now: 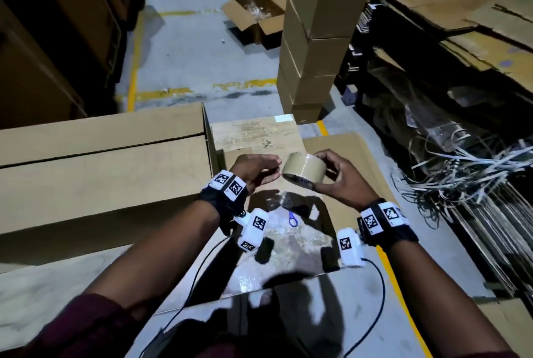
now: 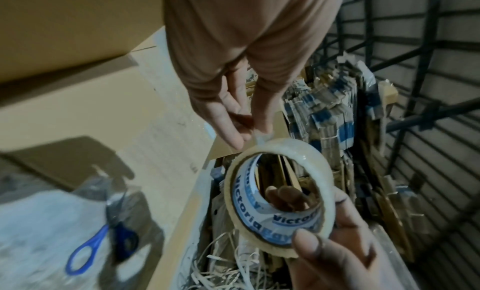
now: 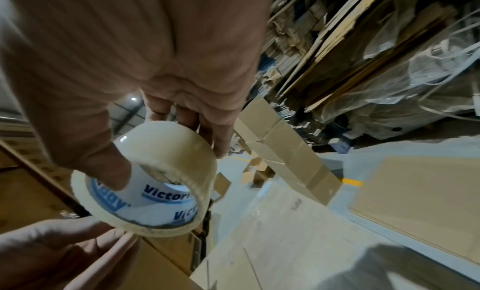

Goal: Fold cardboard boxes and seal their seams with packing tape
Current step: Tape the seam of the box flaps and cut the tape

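A roll of clear packing tape (image 1: 302,168) with a blue-printed core is held in the air over flat cardboard (image 1: 346,144). My right hand (image 1: 318,170) grips the roll (image 3: 166,142), thumb inside the core and fingers over the outer face. My left hand (image 1: 277,168) is at the roll's left rim. In the left wrist view its thumb and forefinger (image 2: 249,136) pinch a small loose end of tape at the top of the roll (image 2: 280,163). A long closed cardboard box (image 1: 101,179) lies to the left.
Blue-handled scissors (image 1: 292,218) lie on the shiny work surface (image 1: 288,245) under my hands. A tall stack of sealed boxes (image 1: 314,49) stands ahead, with an open box (image 1: 256,20) on the floor behind it. Tangled strapping (image 1: 461,173) and flat cardboard fill the racks at right.
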### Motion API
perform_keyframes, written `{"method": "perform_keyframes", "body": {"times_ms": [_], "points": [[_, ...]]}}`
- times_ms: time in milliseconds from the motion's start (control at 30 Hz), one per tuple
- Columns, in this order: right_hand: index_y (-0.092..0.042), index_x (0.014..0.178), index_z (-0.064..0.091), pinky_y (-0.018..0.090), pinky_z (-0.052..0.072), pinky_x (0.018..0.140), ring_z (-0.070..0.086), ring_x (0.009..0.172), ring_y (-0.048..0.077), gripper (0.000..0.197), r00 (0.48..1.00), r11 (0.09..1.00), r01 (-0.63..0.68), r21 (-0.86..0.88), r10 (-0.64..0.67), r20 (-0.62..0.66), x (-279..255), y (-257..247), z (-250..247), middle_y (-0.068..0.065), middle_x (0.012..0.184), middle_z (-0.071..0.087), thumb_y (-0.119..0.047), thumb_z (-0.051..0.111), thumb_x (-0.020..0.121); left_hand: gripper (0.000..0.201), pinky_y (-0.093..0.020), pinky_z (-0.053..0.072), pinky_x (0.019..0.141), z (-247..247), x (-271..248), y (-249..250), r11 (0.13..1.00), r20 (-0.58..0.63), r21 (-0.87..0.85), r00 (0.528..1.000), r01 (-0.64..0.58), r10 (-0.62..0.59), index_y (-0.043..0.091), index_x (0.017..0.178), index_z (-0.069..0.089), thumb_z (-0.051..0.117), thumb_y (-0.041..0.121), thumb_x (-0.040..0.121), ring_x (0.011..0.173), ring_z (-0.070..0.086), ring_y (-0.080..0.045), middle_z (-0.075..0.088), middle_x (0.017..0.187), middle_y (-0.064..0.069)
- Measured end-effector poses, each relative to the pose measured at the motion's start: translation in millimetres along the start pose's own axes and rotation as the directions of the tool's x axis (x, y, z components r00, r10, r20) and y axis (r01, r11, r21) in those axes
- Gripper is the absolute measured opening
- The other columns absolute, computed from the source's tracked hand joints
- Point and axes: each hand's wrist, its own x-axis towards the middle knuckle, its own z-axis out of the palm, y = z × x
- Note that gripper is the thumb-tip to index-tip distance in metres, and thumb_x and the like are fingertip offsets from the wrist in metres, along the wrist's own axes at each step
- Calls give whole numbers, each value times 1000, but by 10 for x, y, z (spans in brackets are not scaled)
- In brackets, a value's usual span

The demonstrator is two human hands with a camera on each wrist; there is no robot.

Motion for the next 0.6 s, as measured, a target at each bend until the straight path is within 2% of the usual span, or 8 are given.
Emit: {"method": "perform_keyframes", "body": {"times_ms": [67, 167, 267, 333, 400, 467, 533, 600], "points": [[-16, 117, 58, 28, 51, 95, 65, 109, 15, 50, 998, 998, 63, 9, -63, 9, 108, -177, 22, 0, 116, 65, 2, 82, 77, 7, -28, 62, 64, -63, -68, 204, 1000, -1, -16, 1000, 9, -9, -5, 94, 68, 64, -9, 89, 83, 67, -25, 69, 87, -16], [-13, 116, 58, 22, 50, 96, 62, 106, 10, 50, 988, 988, 153, 34, -153, 10, 261, -484, 147, -3, 111, 63, 10, 77, 77, 10, -26, 61, 62, -265, -180, 465, 998, 18, -54, 1000, 27, -26, -3, 96, 66, 57, -5, 95, 81, 65, -19, 66, 88, -13], [-16, 115, 58, 18, 47, 94, 59, 107, 7, 51, 976, 977, 211, 31, -213, 52, 421, -771, 401, -5, 113, 61, 11, 76, 76, 10, -27, 61, 62, -609, -341, 670, 997, 11, -79, 1000, 23, -22, 0, 96, 68, 59, -1, 96, 88, 65, -19, 65, 91, -11], [-16, 115, 58, 20, 48, 94, 59, 106, 8, 51, 966, 970, 240, 29, -241, 92, 536, -975, 638, -5, 113, 61, 10, 76, 75, 7, -29, 62, 65, -895, -476, 780, 997, -17, -83, 1000, -9, 8, 3, 94, 70, 63, 1, 94, 87, 66, -20, 66, 92, -11], [-15, 116, 57, 22, 50, 94, 60, 103, 9, 52, 954, 963, 269, 25, -270, 127, 659, -1214, 910, -5, 113, 62, 9, 78, 74, 9, -37, 63, 74, -1213, -641, 880, 996, -52, -59, 996, -73, 70, 5, 96, 72, 70, 4, 87, 81, 69, -25, 68, 89, -14], [-13, 115, 57, 19, 48, 91, 60, 101, 10, 52, 941, 954, 300, 0, -296, 161, 789, -1480, 1214, 0, 112, 63, 8, 80, 74, 15, -49, 59, 84, -1553, -806, 982, 992, -83, -45, 990, -120, 116, 10, 98, 74, 71, 4, 84, 76, 69, -32, 70, 85, -16], [-11, 113, 56, 22, 48, 87, 61, 99, 17, 49, 923, 945, 326, -7, -316, 220, 913, -1744, 1531, 5, 109, 63, 5, 81, 75, 12, -49, 59, 79, -1908, -952, 1118, 980, -124, -47, 975, -191, 184, 6, 98, 71, 70, 1, 87, 63, 65, -30, 67, 80, -22], [-9, 109, 57, 29, 49, 83, 63, 98, 22, 44, 907, 943, 333, -8, -317, 278, 1052, -2008, 1902, 8, 104, 65, -1, 84, 76, 7, -41, 58, 68, -2335, -1055, 1296, 956, -214, 52, 932, -290, 294, -1, 96, 69, 70, 1, 89, 56, 59, -25, 65, 78, -23]]}}
